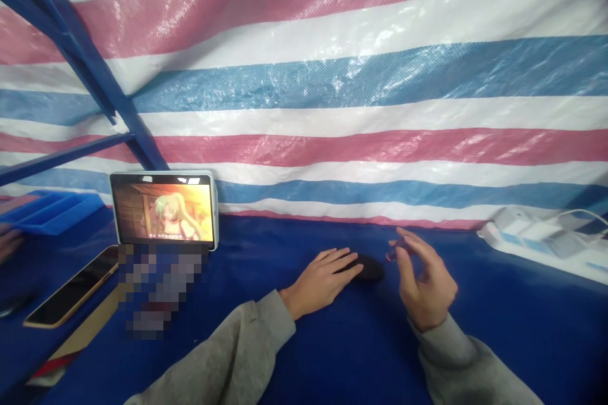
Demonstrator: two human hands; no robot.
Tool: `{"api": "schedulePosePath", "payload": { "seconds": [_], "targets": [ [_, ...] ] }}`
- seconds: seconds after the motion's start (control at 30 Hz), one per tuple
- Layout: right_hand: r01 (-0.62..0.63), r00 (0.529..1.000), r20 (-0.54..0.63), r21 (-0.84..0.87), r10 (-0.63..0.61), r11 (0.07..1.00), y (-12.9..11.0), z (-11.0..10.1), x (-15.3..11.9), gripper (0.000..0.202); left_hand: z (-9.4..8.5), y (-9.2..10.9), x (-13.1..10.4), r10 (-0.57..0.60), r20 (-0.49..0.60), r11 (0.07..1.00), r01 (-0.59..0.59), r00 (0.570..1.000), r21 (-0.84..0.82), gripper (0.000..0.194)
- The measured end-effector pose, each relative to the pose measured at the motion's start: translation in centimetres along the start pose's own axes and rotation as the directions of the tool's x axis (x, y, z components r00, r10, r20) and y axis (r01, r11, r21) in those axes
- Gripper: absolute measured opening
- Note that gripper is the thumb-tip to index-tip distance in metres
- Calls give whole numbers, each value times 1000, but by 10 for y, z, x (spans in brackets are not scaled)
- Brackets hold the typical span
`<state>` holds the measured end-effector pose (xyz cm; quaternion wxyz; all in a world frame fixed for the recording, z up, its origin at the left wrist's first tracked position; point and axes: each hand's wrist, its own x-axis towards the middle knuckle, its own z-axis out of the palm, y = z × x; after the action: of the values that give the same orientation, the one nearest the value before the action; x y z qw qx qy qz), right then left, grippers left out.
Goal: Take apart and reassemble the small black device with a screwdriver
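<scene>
Grey sleeves (237,348) closest to cam, coming up from bottom edge. Left hand (320,281) just below center of frame, fingers slightly spread, tips resting on dark oval thing (373,268), kinda mouse-looking, flat on blue tabletop (351,354). Right hand (430,285) right of that, thumb and index curled toward each other by small purplish bit (391,256); too blurry to tell if it's really pinched. Lit screen (164,212) playing cartoon at left, phone (73,288) lower left, white power strip (517,242) far right.
</scene>
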<state>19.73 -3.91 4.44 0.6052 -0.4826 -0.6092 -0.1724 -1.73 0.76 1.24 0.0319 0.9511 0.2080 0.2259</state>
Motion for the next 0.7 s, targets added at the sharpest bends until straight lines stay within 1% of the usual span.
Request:
{"api": "schedulePosePath", "payload": {
  "seconds": [0.07,0.13,0.23,0.3,0.47,0.6,0.7],
  "targets": [
    [12,1000,-19,-36,-13,999,1,0,0,22,0,0,0,4,0,1000,-4,1000,8,39],
    [30,1000,3,-70,-30,997,1,-1,1,18,0,0,0,6,-5,1000,-6,1000,12,40],
    [53,998,26,-48,-51,997,0,-2,2,23,1,0,0,4,-17,1000,-4,1000,10,39],
    [66,998,23,-50,-65,997,-1,-2,3,26,2,-1,0,4,-20,1000,-4,1000,8,38],
    [72,997,13,-80,-71,994,-2,-2,3,26,3,-1,-1,12,-14,1000,-12,1000,11,40],
    [17,999,47,-8,-16,1000,-1,-3,1,24,3,-2,-1,3,-17,1000,-3,1000,5,40],
    [-87,994,70,65,83,994,0,-1,-3,24,4,-2,-1,3,-18,1000,-3,1000,2,39]
  ]
}}
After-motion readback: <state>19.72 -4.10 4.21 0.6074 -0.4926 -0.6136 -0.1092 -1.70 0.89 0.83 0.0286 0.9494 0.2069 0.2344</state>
